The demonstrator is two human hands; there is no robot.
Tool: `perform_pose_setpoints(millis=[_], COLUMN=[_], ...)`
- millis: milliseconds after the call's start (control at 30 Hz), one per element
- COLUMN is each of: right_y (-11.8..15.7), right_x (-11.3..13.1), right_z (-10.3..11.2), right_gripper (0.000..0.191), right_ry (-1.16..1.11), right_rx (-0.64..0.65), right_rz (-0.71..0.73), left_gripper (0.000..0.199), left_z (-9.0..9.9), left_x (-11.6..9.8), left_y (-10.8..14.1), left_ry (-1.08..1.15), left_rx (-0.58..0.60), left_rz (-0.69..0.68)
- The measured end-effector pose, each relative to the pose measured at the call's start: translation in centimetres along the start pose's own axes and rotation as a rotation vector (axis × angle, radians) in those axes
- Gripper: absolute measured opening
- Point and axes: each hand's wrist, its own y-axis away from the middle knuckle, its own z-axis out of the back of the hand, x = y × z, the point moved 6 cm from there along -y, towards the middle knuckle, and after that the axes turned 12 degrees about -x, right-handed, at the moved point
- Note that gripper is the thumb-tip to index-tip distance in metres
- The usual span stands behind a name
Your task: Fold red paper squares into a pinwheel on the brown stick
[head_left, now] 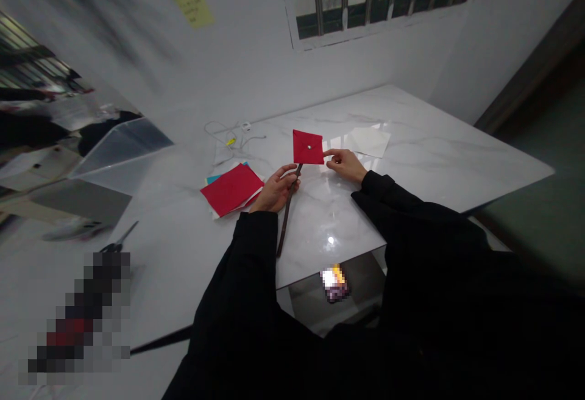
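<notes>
A thin dark brown stick is held in my left hand, whose fingers are wrapped round its upper part. At the stick's top end is a flat red paper square with a small shiny round piece near its middle. My right hand is at the square's right edge, its index finger stretched towards it and the other fingers curled; whether it pinches the edge is too small to tell. Left of my left hand lies a stack of paper with a red sheet on top and blue and white edges showing.
White paper lies on the marbled table at the back right. A thin cable is near the wall. Scissors and a pixelated dark object are on the left. Below the table edge is a pixelated bright object.
</notes>
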Motion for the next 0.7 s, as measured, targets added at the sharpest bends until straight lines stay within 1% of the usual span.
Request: perform_pose_setpoints(millis=[267, 467, 700], right_y=[0.03, 0.07, -0.16], right_x=[0.22, 0.23, -0.62], right_z=[0.1, 0.09, -0.36], right_gripper=[0.049, 0.043, 0.058], right_ry=[0.014, -0.02, -0.091], right_rx=[-0.004, -0.014, 0.003], right_rz=[-0.019, -0.01, -0.031], left_gripper=[0.055, 0.056, 0.055], left_z=[0.09, 0.01, -0.12], left_x=[0.05, 0.02, -0.03], left_y=[-0.08, -0.1, 0.05], left_ry=[-0.004, -0.006, -0.003], left_rx=[-0.01, -0.004, -0.005], left_rz=[0.007, -0.001, 0.006])
